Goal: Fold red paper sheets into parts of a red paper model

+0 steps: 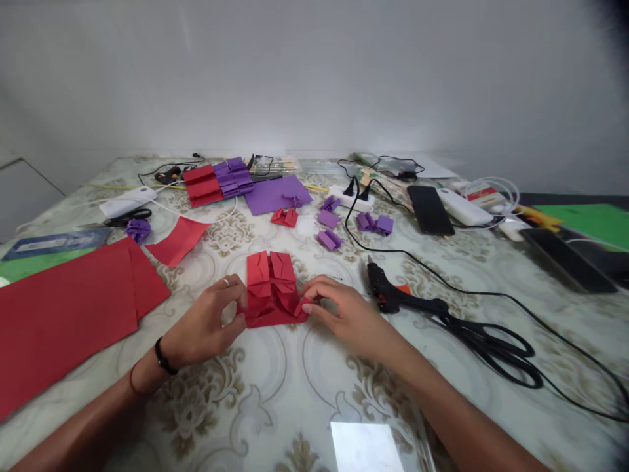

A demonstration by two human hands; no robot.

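Observation:
A red folded paper piece (271, 288) with creased flaps lies on the patterned tablecloth (265, 387) in front of me. My left hand (209, 318) pinches its left edge near the lower corner between thumb and fingers. At the lower right corner, my right hand (339, 308) grips a small red flap with thumb and forefinger. Beyond it sit a small red folded piece (284, 217) and several purple folded pieces (329, 240). A joined red and purple pleated paper (204, 185) lies farther back.
Large red paper sheets (69, 314) spread at the left. On the right lie a black glue gun (386, 288), black-handled scissors (491, 347) and a trailing cable (452, 286). A white power strip (351, 198), phones (430, 210) and purple paper (275, 195) stand farther back.

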